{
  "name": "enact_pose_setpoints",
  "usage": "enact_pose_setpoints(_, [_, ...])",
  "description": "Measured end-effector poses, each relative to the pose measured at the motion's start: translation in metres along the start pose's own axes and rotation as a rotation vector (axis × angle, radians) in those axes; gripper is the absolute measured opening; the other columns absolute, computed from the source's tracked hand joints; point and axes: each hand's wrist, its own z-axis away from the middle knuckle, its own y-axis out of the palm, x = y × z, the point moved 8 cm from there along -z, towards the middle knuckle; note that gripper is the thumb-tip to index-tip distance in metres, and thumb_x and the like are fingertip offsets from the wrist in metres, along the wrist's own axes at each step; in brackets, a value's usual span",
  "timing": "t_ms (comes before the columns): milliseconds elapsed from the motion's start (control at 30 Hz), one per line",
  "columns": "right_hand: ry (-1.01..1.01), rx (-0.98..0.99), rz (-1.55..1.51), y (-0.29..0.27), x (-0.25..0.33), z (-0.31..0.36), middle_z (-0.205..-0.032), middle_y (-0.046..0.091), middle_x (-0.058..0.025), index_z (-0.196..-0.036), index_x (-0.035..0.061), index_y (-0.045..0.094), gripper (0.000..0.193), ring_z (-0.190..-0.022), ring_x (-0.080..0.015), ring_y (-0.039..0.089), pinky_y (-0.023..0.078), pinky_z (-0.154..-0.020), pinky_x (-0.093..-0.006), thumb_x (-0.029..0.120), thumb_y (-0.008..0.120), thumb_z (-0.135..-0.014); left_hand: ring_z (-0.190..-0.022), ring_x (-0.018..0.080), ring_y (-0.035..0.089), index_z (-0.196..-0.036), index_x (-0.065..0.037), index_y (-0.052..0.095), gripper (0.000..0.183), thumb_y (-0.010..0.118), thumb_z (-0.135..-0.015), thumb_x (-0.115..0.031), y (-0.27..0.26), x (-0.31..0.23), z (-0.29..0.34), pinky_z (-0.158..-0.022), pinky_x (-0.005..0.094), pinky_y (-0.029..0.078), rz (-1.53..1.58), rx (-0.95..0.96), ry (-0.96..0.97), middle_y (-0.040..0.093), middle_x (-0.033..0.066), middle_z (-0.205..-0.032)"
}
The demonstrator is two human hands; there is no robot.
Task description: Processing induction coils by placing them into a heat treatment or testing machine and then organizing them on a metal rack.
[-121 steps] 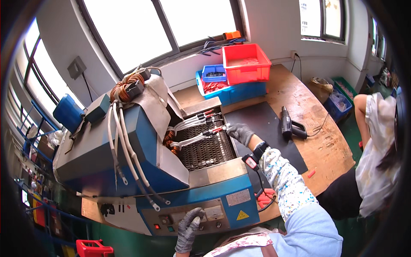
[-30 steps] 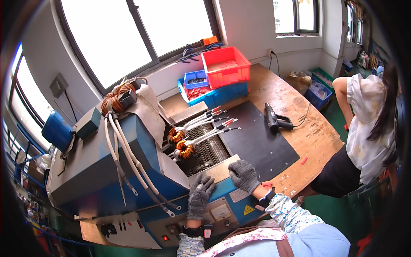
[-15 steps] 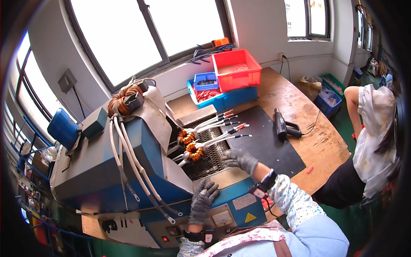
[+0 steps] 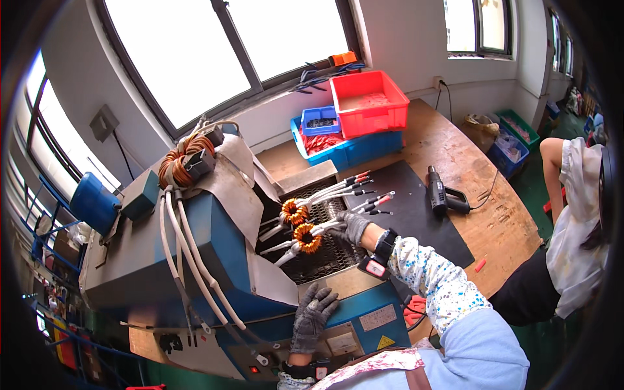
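Observation:
Two toroidal coils wound with copper wire, the farther one (image 4: 294, 211) and the nearer one (image 4: 307, 238), lie on a metal mesh belt (image 4: 325, 260). White sleeved leads (image 4: 324, 228) run from both sides of them, some ending in red or black sleeves with metal lugs. My gloved right hand (image 4: 353, 227) is closed around the nearer coil's right-hand leads, its fingertips partly hidden. Below the belt, my gloved left hand (image 4: 313, 320) lies with fingers spread on the front edge of the blue-grey machine (image 4: 227, 260).
A larger coil (image 4: 185, 162) sits atop the machine, its white cables hanging down the front. A heat gun (image 4: 442, 195) lies beside a black mat (image 4: 422, 221). Behind stand red (image 4: 370, 117) and blue (image 4: 377, 144) bins. Another person (image 4: 575, 214) is at right.
My right hand has moved from the belt's near right edge up and left onto the nearer coil's leads, closing around them. My left hand stays on the machine edge. The view has shifted slightly.

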Motion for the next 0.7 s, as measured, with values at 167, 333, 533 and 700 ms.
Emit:
enact_pose_setpoints(167, [-0.059,0.181,-0.057,0.004,0.000,0.030,-0.096,0.061,-0.0192,-0.094,-0.0044,0.056,0.021,-0.090,-0.0309,0.061,0.054,-0.081,-0.0408,0.011,0.044,-0.086,-0.117,0.0442,0.043,-0.137,0.000,0.021,0.047,0.035,-0.094,-0.009,0.001,-0.006,0.003,-0.103,0.0519,0.035,-0.140,0.015,0.025,0.038,0.0276,-0.126])
enact_pose_setpoints(333, [-0.179,0.235,-0.225,0.017,0.034,0.033,-0.091,0.059,-0.0174,-0.097,-0.0038,0.051,0.017,-0.090,-0.0344,0.061,0.059,-0.075,-0.0388,-0.001,0.051,-0.080,-0.117,0.0419,0.045,-0.137,-0.001,0.024,0.048,0.040,-0.093,-0.009,-0.007,0.002,0.000,-0.102,0.0518,0.036,-0.024,-0.043,-0.009,0.040,0.0262,-0.125])
enact_pose_setpoints(533, [-0.227,0.212,-0.160,0.007,0.059,-0.003,-0.092,0.062,-0.0190,-0.096,-0.0054,0.056,0.020,-0.083,-0.0320,0.064,0.059,-0.072,-0.0394,0.008,0.049,-0.082,-0.116,0.0395,0.046,-0.137,-0.002,0.028,0.052,0.051,-0.090,-0.012,0.002,0.000,0.006,-0.102,0.0521,0.036,-0.027,-0.046,0.031,0.043,0.0235,-0.124])
enact_pose_setpoints(700, [-0.070,0.174,-0.133,-0.017,0.058,-0.031,-0.097,0.062,-0.0166,-0.097,-0.0013,0.057,0.025,-0.092,-0.0321,0.061,0.051,-0.084,-0.0478,0.016,0.054,-0.079,-0.117,0.0399,0.046,-0.137,-0.002,0.026,0.051,0.047,-0.092,-0.012,0.005,-0.001,0.006,-0.102,0.0521,0.036,-0.005,-0.021,0.055,0.042,0.0232,-0.126])
